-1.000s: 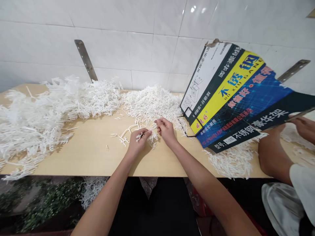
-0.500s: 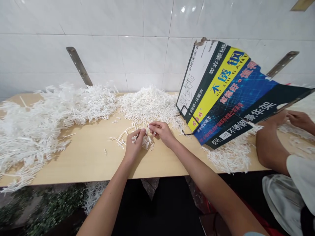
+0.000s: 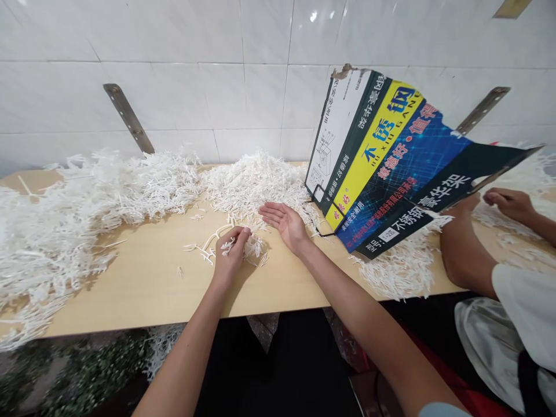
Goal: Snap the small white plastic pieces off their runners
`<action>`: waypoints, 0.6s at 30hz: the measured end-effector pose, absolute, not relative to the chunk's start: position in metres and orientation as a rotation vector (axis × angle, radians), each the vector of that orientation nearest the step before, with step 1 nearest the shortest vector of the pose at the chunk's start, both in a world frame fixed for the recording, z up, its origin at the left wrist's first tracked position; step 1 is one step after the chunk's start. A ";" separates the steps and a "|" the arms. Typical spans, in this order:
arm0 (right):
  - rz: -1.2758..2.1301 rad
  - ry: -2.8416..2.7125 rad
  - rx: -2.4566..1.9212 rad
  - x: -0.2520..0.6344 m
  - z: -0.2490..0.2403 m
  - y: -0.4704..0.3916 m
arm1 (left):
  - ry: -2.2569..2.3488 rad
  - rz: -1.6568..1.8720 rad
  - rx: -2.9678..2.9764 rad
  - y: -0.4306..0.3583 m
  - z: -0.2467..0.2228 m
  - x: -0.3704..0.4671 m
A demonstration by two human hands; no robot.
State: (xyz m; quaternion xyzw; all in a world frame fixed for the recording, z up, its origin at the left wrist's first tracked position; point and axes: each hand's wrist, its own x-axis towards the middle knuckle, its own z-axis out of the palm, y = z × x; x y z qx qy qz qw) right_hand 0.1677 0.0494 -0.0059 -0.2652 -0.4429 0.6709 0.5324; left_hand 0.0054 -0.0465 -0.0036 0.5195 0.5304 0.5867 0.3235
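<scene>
Between the thumb and curled fingers of the left hand (image 3: 230,249), white branched pieces (image 3: 227,247) are clamped, as they were in the earlier views. The change is seen in the right hand (image 3: 289,229): its fingers, pinched together beside the left hand half a second ago, are now straightened, the palm is turned towards the left hand, and no piece can be made out in it. By this, the two-handed picking at the held pieces is judged to be interrupted, with whatever was pinched probably let go.

Just beside the left hand, a loose clump (image 3: 255,246) of small white bits is spread on the worktop (image 3: 143,284), and a few larger branched strands (image 3: 208,250) are left on its other side. Behind the right hand a pile of short white bits (image 3: 256,182) is heaped; whether it is touched by the fingertips cannot be told. Farther left a larger white heap (image 3: 143,182) is massed, and to the right a printed cardboard panel (image 3: 382,145) is stood, with a co-worker's hand (image 3: 506,202) seen beyond it.
</scene>
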 end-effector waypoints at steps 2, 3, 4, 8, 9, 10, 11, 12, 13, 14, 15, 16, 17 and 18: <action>1.482 -1.136 -0.686 0.169 -0.008 0.050 | 1.376 1.553 1.369 -0.047 -0.003 0.005; 1.369 -1.220 -0.757 0.170 -0.008 0.050 | 1.377 1.564 1.365 -0.048 -0.003 0.005; 1.218 -1.338 -0.843 0.172 -0.008 0.050 | 1.386 1.577 1.368 -0.048 -0.003 0.004; 0.574 -1.915 -1.043 0.176 -0.005 0.041 | 1.441 1.631 1.437 -0.049 -0.003 0.002; 0.483 -2.028 -1.053 0.176 -0.004 0.039 | 1.451 1.651 1.463 -0.049 -0.003 0.001; 0.420 -2.123 -1.063 0.176 -0.004 0.036 | 1.457 1.680 1.493 -0.049 -0.003 0.001; 0.374 -2.200 -1.076 0.175 -0.004 0.034 | 1.459 1.718 1.521 -0.049 -0.003 0.000; 0.338 -2.262 -1.085 0.174 -0.004 0.032 | 1.461 1.753 1.541 -0.049 -0.004 0.000; 0.312 -2.309 -1.088 0.173 -0.005 0.031 | 1.464 1.776 1.543 -0.049 -0.004 0.001; 0.302 -2.335 -1.084 0.172 -0.006 0.031 | 1.469 1.787 1.525 -0.049 -0.004 0.001; 0.316 -2.336 -1.075 0.171 -0.006 0.031 | 1.469 1.786 1.490 -0.049 -0.004 0.002; 0.361 -2.308 -1.064 0.169 -0.007 0.031 | 1.456 1.779 1.444 -0.049 -0.005 0.003; 0.443 -2.247 -1.052 0.168 -0.007 0.032 | 1.430 1.770 1.403 -0.048 -0.006 0.004; 0.564 -2.154 -1.037 0.167 -0.007 0.032 | 1.396 1.767 1.376 -0.048 -0.007 0.004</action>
